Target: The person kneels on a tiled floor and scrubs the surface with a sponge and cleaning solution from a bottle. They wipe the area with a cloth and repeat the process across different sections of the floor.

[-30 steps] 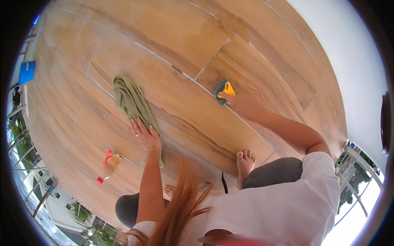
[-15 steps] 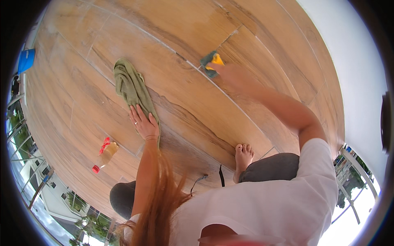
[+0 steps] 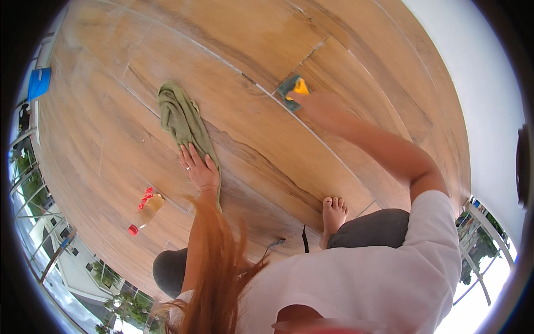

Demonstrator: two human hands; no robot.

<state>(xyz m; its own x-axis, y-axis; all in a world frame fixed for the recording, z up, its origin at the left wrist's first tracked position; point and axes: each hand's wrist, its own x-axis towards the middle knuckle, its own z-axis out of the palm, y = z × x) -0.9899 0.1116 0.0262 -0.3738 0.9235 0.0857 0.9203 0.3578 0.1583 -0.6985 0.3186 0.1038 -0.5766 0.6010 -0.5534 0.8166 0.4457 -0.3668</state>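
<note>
A bare left hand (image 3: 199,171) on cloth, a right hand (image 3: 314,106) on a scrubber.
The left hand lies flat, fingers slightly spread and not clasping, on the near part of a bunched olive-green fabric cloth (image 3: 181,114) on the brown wood-look plank floor (image 3: 261,145); the right grips a yellow-and-dark-green scrubbing pad (image 3: 290,90) against the floor beside a pale seam, and a red-capped clear plastic bottle (image 3: 149,210) is left of the cloth.
</note>
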